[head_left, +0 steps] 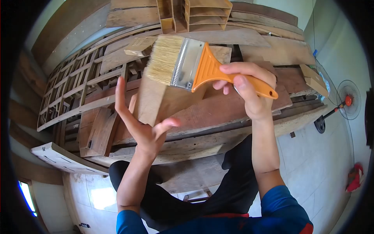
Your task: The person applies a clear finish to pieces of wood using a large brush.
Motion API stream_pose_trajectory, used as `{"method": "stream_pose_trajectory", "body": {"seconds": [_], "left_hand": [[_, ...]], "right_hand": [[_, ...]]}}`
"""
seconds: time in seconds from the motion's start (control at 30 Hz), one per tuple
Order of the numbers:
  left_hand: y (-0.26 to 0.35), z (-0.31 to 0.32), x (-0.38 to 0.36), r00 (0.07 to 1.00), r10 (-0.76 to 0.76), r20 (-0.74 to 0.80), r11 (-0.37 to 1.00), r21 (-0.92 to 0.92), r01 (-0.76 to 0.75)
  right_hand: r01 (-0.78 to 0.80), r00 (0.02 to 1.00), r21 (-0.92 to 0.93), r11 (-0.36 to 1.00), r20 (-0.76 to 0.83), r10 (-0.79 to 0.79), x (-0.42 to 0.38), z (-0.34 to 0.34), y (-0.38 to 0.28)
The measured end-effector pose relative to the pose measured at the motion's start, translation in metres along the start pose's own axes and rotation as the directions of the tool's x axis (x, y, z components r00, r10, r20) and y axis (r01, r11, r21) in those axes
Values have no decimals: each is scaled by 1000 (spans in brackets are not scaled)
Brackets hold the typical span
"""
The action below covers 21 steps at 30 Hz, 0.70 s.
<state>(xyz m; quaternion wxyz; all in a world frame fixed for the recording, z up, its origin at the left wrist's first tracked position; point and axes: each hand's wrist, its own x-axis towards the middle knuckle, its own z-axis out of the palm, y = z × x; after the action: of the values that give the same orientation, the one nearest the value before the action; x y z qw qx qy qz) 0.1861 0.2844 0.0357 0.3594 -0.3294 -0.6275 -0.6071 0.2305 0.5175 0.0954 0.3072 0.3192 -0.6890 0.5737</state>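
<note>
A wide paintbrush (187,64) with pale bristles, a metal band and an orange handle is held up over the wood pile. My right hand (251,84) grips its handle, thumb and fingers pressed round it. The bristles point left. My left hand (146,130) is raised below and left of the bristles, apart from the brush, its index finger and thumb spread and nothing in it. Behind the brush lies a light wooden block (152,99).
Stacked planks (233,111) span the middle, with a slatted wooden frame (83,87) at left. An orange shelf unit (208,15) stands at the back. A fan (348,100) is at the right; a red cloth (354,177) lies below it.
</note>
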Motion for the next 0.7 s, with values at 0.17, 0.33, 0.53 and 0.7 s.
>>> {"method": "stream_pose_trajectory", "body": {"seconds": [0.17, 0.33, 0.53, 0.7], "left_hand": [[-12, -13, 4, 999, 2, -32, 976, 216, 5], [-18, -20, 12, 998, 37, -54, 957, 290, -20], [-19, -23, 14, 993, -84, -78, 962, 254, 101], [-15, -22, 19, 994, -66, -88, 969, 231, 84]], "right_hand": [[-123, 983, 45, 991, 143, 115, -2, -12, 23], [-128, 992, 40, 991, 10, 127, -5, 2, 47], [-80, 964, 104, 991, 259, 50, -7, 14, 36], [-77, 975, 68, 995, 216, 60, 0, 24, 26]]}}
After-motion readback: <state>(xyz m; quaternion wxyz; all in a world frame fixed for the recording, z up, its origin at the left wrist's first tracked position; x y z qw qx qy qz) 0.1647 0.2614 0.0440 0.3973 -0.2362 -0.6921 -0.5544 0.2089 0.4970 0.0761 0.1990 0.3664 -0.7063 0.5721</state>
